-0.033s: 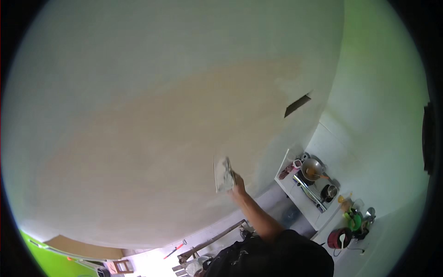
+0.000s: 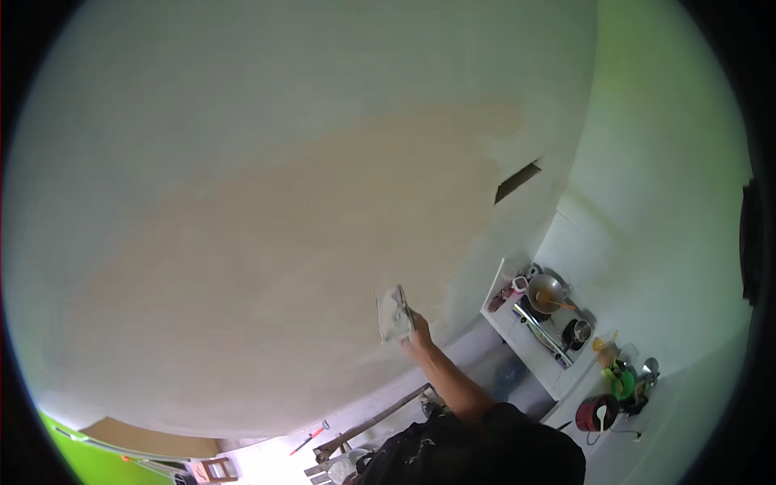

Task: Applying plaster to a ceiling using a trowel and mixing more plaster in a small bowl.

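Trowel [image 2: 394, 317] slightly lower, blade left of the right grip [image 2: 417, 332].

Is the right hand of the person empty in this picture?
No, the right hand holds a flat tool, smeared with pale material, in front of the wall.

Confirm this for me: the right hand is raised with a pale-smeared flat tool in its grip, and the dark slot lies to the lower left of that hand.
Wrong on the slot's place: in the head view, the dark slot lies to the upper right of the raised right hand, which does grip a pale-smeared flat tool.
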Demonstrator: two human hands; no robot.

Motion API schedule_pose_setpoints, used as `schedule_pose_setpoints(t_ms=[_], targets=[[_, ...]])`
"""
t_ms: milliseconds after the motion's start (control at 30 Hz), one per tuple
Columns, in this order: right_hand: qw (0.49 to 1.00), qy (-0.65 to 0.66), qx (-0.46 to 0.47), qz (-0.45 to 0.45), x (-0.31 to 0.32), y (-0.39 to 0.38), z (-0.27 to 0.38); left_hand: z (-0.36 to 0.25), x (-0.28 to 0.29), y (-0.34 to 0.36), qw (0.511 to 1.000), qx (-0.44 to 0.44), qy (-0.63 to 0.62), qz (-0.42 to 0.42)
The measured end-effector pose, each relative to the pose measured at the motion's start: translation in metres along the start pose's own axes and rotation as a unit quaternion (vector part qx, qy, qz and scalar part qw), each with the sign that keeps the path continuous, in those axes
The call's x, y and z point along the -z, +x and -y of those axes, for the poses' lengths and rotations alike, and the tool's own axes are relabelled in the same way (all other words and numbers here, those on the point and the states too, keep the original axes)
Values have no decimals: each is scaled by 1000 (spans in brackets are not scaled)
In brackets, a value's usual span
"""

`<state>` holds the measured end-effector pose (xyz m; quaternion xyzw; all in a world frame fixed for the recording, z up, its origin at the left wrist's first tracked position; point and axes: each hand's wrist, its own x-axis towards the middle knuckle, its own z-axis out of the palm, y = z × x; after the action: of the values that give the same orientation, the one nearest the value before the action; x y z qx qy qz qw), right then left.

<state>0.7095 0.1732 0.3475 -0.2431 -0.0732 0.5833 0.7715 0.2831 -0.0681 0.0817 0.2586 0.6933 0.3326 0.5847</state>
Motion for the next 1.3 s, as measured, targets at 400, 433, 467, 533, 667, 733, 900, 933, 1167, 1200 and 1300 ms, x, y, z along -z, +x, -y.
schedule_pose_setpoints(t_ms=[400, 433, 467, 533, 667, 733, 900, 933, 1167, 1200, 1300], targets=[[968, -90, 125, -199, 148, -10, 88, -47, -25, 28, 998, 3, 64, 24], [954, -114, 173, -215, 144, -6, 103, -47, -25, 29, 998, 1, 65, 23], [937, -137, 225, -229, 136, 0, 120, -49, -28, 29, 997, -1, 67, 25], [924, -166, 268, -215, 133, 16, 154, -49, -29, 28, 997, -4, 72, 28], [890, -212, 369, -161, 96, 34, 200, -43, -28, 21, 998, -2, 63, 12], [885, -239, 385, -112, 97, 42, 216, -39, -30, 18, 998, 0, 56, 6], [937, -36, 318, -138, 58, 51, 201, -22, -21, 5, 999, -3, 29, -18], [941, -41, 312, -128, 70, 55, 190, -20, -21, 6, 999, -6, 27, -18], [972, -25, 198, -126, 121, 34, 82, 11, -14, -10, 999, 14, 13, -37], [974, -38, 179, -134, 110, 28, 71, 16, -12, -13, 999, 14, 11, -44], [975, -102, 159, -118, 89, 23, 68, 34, -5, -21, 998, 14, 6, -54]])
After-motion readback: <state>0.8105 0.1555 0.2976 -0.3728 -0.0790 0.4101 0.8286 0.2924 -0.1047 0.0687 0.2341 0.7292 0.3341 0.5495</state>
